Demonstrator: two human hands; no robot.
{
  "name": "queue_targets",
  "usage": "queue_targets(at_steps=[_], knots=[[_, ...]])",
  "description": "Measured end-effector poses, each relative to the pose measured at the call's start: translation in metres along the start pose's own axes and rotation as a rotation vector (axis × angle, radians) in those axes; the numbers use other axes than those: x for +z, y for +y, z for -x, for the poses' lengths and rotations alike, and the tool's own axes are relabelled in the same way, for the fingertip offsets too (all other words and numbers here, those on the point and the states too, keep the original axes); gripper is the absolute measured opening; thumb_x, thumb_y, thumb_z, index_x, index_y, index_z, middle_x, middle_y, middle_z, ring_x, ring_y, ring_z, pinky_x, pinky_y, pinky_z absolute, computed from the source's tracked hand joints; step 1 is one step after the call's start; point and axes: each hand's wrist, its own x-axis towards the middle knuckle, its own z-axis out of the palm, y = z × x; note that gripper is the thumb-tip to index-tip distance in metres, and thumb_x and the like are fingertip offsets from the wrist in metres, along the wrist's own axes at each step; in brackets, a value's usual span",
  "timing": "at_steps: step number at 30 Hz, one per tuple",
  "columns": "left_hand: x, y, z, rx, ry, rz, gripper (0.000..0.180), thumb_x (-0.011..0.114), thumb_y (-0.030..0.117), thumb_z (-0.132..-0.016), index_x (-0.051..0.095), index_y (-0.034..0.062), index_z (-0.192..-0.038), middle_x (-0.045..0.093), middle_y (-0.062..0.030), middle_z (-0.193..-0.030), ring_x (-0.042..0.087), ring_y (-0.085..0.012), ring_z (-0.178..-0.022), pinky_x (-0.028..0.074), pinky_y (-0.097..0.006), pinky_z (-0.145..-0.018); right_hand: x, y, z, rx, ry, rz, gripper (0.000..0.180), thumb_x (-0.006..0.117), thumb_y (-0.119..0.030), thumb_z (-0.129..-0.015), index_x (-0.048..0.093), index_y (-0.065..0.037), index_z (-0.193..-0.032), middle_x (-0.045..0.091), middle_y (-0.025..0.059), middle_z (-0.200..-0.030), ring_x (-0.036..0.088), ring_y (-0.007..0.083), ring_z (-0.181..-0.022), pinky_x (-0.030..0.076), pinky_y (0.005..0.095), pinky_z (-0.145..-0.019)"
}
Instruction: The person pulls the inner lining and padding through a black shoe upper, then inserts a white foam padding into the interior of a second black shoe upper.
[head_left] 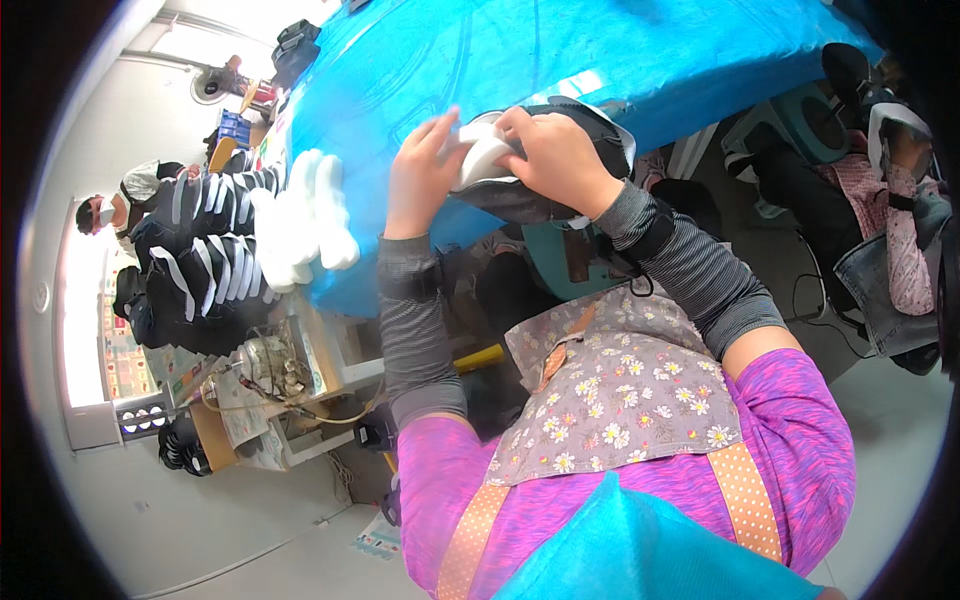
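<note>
A black shoe (560, 190) with a white edge lies tilted over the near edge of the blue-covered table, its opening toward the left. A curved white stuffing piece (484, 160) sits partly in that opening. My right hand (555, 155) pinches the white piece between thumb and fingers, its palm over the shoe. On the other side, my left hand (425, 170) has its fingers stretched upward and somewhat apart, slightly blurred. Its thumb touches the white piece or lies right beside it. The inside of the shoe is mostly hidden by the white piece and my hands.
White elongated stuffing pieces (315, 215) lie in a pile on the left of the blue table cover (400, 60). Beyond them stand rows of black shoes with white edges (215, 260). One person (150, 190) is at the far left; another person's arm (905, 240) shows at right.
</note>
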Motion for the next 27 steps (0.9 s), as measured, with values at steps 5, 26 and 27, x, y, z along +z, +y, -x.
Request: queue_targets(at_steps=[5, 26, 27], knots=[[-0.005, 0.008, -0.006, 0.064, -0.115, 0.126, 0.04, 0.065, 0.003, -0.086, 0.066, 0.0069, -0.126, 0.069, -0.0165, -0.118, 0.066, -0.0297, -0.107, 0.051, -0.036, -0.092, 0.0, -0.001, 0.003, 0.02, 0.02, -0.051, 0.034, 0.077, -0.019, -0.079, 0.057, -0.007, -0.104, 0.07, 0.0116, -0.086, 0.067, 0.0334, -0.083, 0.05, 0.0425, -0.074], [0.025, -0.015, -0.021, -0.144, -0.084, 0.309, 0.026, 0.075, 0.013, -0.082, 0.072, 0.0039, -0.106, 0.071, -0.0126, -0.099, 0.067, -0.0218, -0.088, 0.053, -0.033, -0.081, -0.002, 0.0, 0.008, 0.031, 0.046, -0.012, 0.027, 0.076, -0.023, -0.08, 0.058, -0.007, -0.092, 0.063, 0.0111, -0.075, 0.063, 0.0314, -0.074, 0.048, 0.0433, -0.068], [0.023, -0.012, -0.024, -0.143, -0.084, 0.309, 0.026, 0.075, 0.013, -0.082, 0.072, 0.0039, -0.106, 0.071, -0.0126, -0.099, 0.067, -0.0218, -0.088, 0.053, -0.033, -0.081, -0.002, 0.001, 0.007, 0.037, 0.032, -0.013, 0.027, 0.076, -0.023, -0.08, 0.059, -0.007, -0.093, 0.063, 0.0111, -0.074, 0.063, 0.0312, -0.074, 0.048, 0.0432, -0.068]])
